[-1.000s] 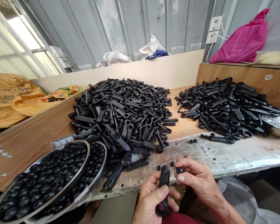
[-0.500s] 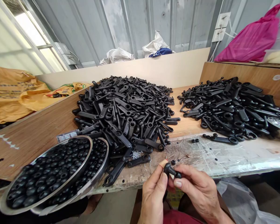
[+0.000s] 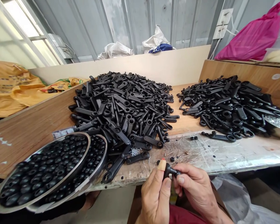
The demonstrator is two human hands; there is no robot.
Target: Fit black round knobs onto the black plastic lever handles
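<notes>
Between my hands, just off the table's front edge, is a black knobbed part (image 3: 170, 170). My left hand (image 3: 155, 193) is closed on its wide end, and a tan cover sits on one fingertip. My right hand (image 3: 196, 188) pinches the narrow end at a small black knob. A large pile of black crank-like levers (image 3: 128, 105) lies beyond my hands, to the left. Another pile of black levers (image 3: 226, 105) is at the right. Two metal bowls at the left hold black round knobs (image 3: 46, 171).
A metal bowl of small screws (image 3: 278, 122) stands at the right edge. Loose screws (image 3: 135, 151) lie by the left pile. Small black pieces (image 3: 194, 138) sit on the worn table front (image 3: 189, 158). A pink bag (image 3: 249, 43) rests on the wooden box at the right.
The view has shifted slightly. My left hand has turned a little, with its covered fingertip now more upright beside the part. Both hands still hold the black part.
</notes>
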